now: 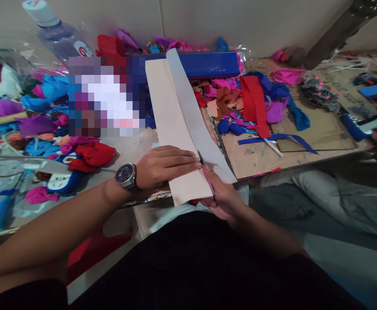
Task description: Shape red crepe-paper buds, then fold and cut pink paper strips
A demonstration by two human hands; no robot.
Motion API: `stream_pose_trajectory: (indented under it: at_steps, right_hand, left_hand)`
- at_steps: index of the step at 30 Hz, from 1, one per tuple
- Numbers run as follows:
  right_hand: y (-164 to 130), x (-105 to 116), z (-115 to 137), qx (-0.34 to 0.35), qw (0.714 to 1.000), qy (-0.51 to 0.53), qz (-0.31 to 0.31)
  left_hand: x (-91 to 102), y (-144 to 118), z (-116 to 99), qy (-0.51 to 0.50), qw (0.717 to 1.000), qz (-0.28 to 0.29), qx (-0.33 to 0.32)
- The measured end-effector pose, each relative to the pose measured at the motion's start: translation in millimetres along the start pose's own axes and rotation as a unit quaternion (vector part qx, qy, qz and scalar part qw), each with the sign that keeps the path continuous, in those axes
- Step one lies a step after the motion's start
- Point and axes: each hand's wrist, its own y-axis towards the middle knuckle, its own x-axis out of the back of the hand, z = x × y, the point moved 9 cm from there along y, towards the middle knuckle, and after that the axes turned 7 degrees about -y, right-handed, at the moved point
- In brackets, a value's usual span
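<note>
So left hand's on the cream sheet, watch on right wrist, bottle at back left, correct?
Not quite: the head view shows the watch on the left, not the right. Left hand on the cream sheet and bottle at back left both stand.

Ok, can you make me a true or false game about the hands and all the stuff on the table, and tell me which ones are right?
1. The left hand lies on the pale paper. True.
2. The watch is on the right wrist. False: it is on the left wrist.
3. The right hand holds a dark-bladed tool at the paper. True.
4. The bottle has a red cap. False: its cap is white.
5. A wide red strip lies to the right of the paper in the picture. True.
</note>
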Motion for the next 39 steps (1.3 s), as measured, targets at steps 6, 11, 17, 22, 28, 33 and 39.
stream_pose_trajectory:
  at_steps: [6,11,17,22,28,33,39]
  right_hand:
    - [-14.2,-5.4,-14.5,-0.062,0.998,0.014,0.031]
    - [-24.7,-8.1,-20.6,-0.079,0.994,0.079,-0.003]
    - [-29.6,-20.6,-33.9,-0.128,0.974,0.188,0.009]
    - [-24.2,-24.6,-36.6,-0.128,0.971,0.2,0.018]
    - [-14.0,-12.3,-21.8,-0.058,0.988,0.142,-0.021]
    - [-12.3,-10.6,-17.5,-0.041,0.991,0.126,-0.027]
    - [-11.4,-5.6,-24.1,-0.054,0.99,0.129,-0.032]
  left_hand:
    - [7.8,-2.2,6.5,0.014,0.999,-0.038,0.021]
    - [7.3,0.1,4.1,0.0,0.999,-0.041,0.029]
    - [8.3,2.1,-1.8,-0.013,0.998,-0.054,0.008]
    - [9.7,2.0,-2.3,-0.008,0.999,-0.047,0.015]
    - [3.6,3.1,0.2,-0.021,0.999,-0.021,0.015]
    - [-1.2,0.6,10.6,-0.002,0.999,-0.022,0.033]
    - [-1.9,-1.5,12.5,-0.003,0.999,-0.014,0.036]
